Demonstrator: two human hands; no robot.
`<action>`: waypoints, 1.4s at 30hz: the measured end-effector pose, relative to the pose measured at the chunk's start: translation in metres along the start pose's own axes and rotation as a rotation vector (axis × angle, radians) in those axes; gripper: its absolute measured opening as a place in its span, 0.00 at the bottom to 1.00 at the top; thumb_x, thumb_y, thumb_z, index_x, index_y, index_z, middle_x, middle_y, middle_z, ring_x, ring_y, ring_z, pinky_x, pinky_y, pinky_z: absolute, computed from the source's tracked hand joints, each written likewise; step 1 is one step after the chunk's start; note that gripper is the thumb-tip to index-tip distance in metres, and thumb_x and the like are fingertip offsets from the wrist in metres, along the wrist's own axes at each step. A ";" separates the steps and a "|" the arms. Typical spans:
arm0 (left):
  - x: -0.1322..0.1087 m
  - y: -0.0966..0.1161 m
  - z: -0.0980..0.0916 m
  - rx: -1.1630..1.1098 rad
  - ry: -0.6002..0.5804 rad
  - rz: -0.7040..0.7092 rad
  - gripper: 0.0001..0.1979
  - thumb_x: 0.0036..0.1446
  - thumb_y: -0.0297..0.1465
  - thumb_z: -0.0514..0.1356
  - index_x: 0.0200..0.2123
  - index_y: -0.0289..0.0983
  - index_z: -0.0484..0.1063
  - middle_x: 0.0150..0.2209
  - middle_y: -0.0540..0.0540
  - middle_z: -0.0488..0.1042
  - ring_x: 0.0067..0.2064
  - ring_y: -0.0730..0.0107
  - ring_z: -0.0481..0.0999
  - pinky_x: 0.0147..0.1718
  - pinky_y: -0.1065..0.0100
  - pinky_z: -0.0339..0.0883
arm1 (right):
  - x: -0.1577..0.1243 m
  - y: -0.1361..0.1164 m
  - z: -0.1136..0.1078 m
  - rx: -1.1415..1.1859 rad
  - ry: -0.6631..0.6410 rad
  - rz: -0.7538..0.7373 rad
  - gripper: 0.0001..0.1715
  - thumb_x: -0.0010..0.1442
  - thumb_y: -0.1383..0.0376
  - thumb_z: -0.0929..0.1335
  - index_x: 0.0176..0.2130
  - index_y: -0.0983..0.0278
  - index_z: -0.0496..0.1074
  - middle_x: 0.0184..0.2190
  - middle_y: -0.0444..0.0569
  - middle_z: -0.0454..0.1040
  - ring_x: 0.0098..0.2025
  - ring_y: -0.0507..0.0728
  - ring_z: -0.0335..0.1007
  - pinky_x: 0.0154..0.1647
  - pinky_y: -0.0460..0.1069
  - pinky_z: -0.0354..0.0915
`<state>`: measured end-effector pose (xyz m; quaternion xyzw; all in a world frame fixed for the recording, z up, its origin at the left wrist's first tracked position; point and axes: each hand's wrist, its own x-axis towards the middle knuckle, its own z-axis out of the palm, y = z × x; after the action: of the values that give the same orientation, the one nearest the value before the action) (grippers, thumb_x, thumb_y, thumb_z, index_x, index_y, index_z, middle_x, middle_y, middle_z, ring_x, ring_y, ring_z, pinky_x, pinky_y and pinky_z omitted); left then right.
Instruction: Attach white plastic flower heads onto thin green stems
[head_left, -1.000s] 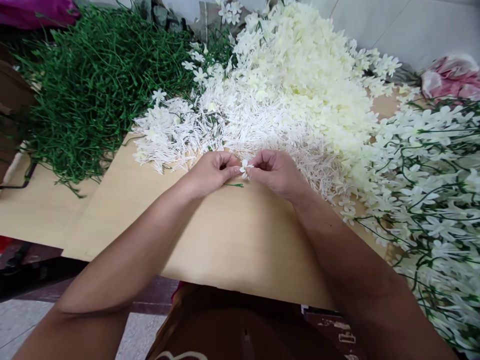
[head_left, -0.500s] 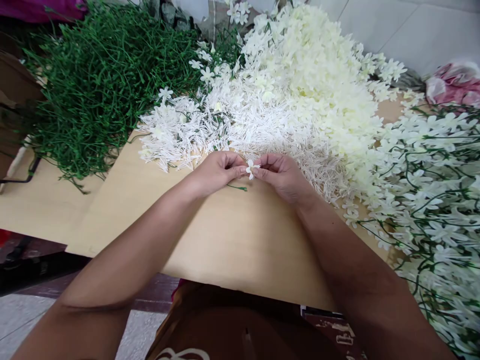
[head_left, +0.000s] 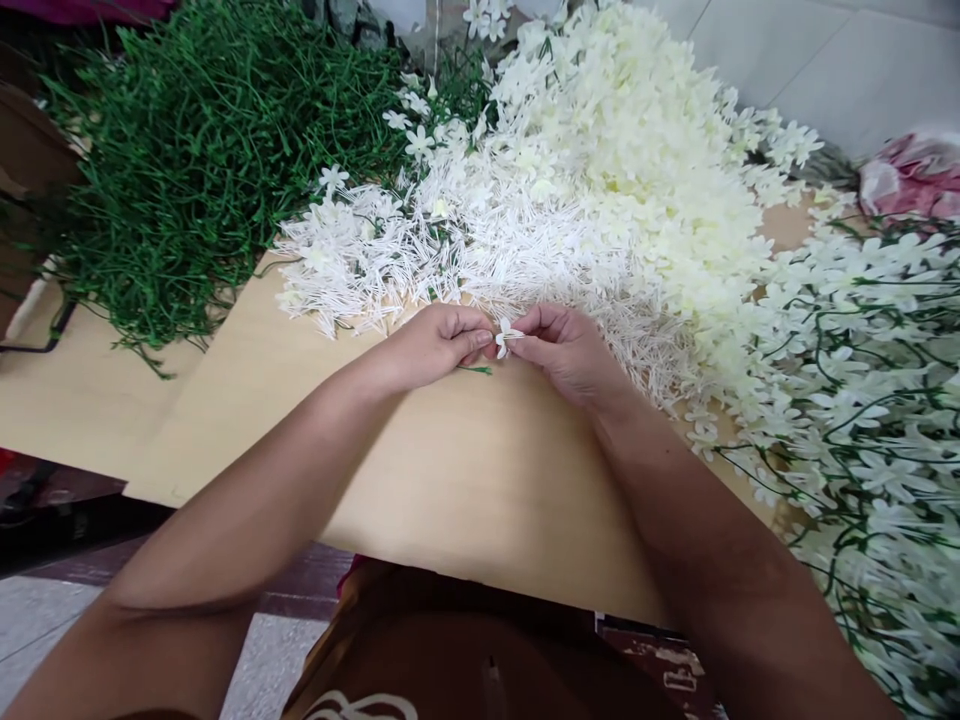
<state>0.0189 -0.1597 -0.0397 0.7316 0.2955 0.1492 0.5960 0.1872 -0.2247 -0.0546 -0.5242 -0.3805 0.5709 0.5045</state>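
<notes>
Over the tan board (head_left: 480,480), both of my hands meet at one small white artificial flower (head_left: 503,338). My right hand (head_left: 566,350) pinches this flower between thumb and forefinger, its petals turned toward the left. My left hand (head_left: 442,345) is closed, thumb against the curled forefinger, right beside the petals. From under the left hand pokes a green plastic stem (head_left: 476,370), which seems to lie in its fingers. Most of that stem is hidden by the hand. Just beyond the hands lies a heap of thin white stamen pieces (head_left: 525,240).
A big pile of green stems (head_left: 225,150) covers the back left. Cream flower heads (head_left: 645,150) are heaped at the back. On the right lie many flowers with stems attached (head_left: 877,430). A pink and white bag (head_left: 911,175) sits at the far right.
The flower has turned from facing me to a more sideways view, and it sits slightly further right with my right hand. My left hand stays nearly in place.
</notes>
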 end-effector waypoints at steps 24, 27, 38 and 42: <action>0.004 0.001 0.003 -0.131 -0.035 -0.049 0.15 0.54 0.37 0.61 0.21 0.34 0.65 0.20 0.53 0.62 0.23 0.79 0.58 0.25 0.73 0.51 | 0.002 0.001 -0.003 -0.016 -0.086 0.018 0.17 0.36 0.60 0.79 0.21 0.64 0.70 0.19 0.41 0.73 0.21 0.48 0.66 0.24 0.44 0.61; 0.004 0.001 0.004 -0.095 -0.034 -0.080 0.14 0.57 0.32 0.58 0.21 0.34 0.64 0.19 0.53 0.59 0.22 0.80 0.56 0.24 0.73 0.49 | 0.001 0.002 -0.003 -0.035 -0.071 -0.006 0.14 0.39 0.62 0.77 0.22 0.64 0.70 0.18 0.40 0.72 0.21 0.47 0.64 0.23 0.44 0.60; 0.004 0.004 0.004 -0.089 -0.046 -0.090 0.14 0.54 0.35 0.60 0.22 0.34 0.64 0.19 0.54 0.60 0.22 0.81 0.56 0.23 0.74 0.49 | 0.000 -0.001 -0.004 -0.050 -0.094 0.034 0.18 0.38 0.58 0.78 0.23 0.64 0.70 0.20 0.41 0.74 0.23 0.48 0.66 0.25 0.44 0.60; 0.003 0.004 0.004 -0.110 -0.058 -0.089 0.14 0.52 0.36 0.61 0.21 0.34 0.63 0.19 0.54 0.60 0.22 0.81 0.56 0.22 0.74 0.49 | 0.000 -0.002 -0.004 -0.076 -0.093 0.040 0.20 0.36 0.57 0.79 0.22 0.64 0.70 0.20 0.40 0.72 0.23 0.47 0.63 0.25 0.44 0.59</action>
<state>0.0249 -0.1618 -0.0369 0.6879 0.3017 0.1174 0.6496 0.1915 -0.2247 -0.0530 -0.5233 -0.4145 0.5898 0.4545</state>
